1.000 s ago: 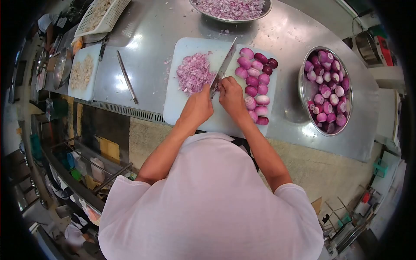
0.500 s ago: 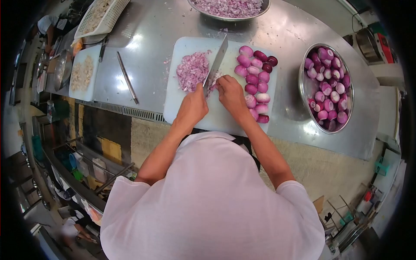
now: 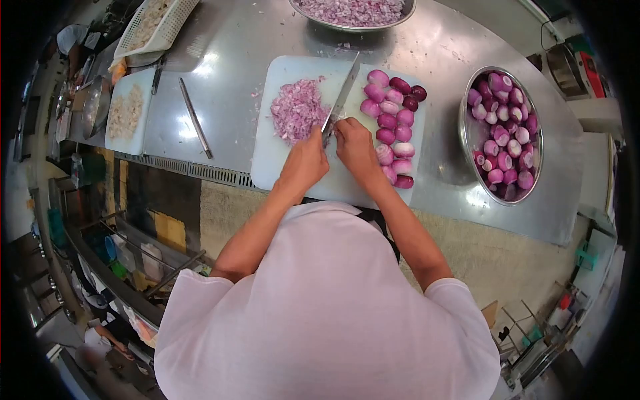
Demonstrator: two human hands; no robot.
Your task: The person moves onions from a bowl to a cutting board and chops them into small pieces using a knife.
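My left hand [image 3: 304, 163] is closed round the handle of a kitchen knife [image 3: 343, 93]. The blade points away from me and leans right, over the white cutting board [image 3: 267, 157]. Close beside it, my right hand [image 3: 355, 143] has its fingers bent and pressed down at the blade's edge; a piece of onion there is mostly hidden by fingers and knife. Chopped red onion [image 3: 298, 110] lies in a heap left of the blade. Peeled onion halves [image 3: 405, 133] stand in rows along the board's right side.
A metal bowl of peeled red onions [image 3: 501, 137] stands to the right, and a bowl of chopped onion [image 3: 353, 29] at the back. Leftward lie a sharpening steel [image 3: 195, 119], a second board [image 3: 141, 127] with pale pieces and a white basket [image 3: 170, 27]. Another person [image 3: 100, 337] is at lower left.
The knife has swung so its tip sits further right, and my left hand has shifted slightly right, nearer my right hand. My right hand has barely moved.
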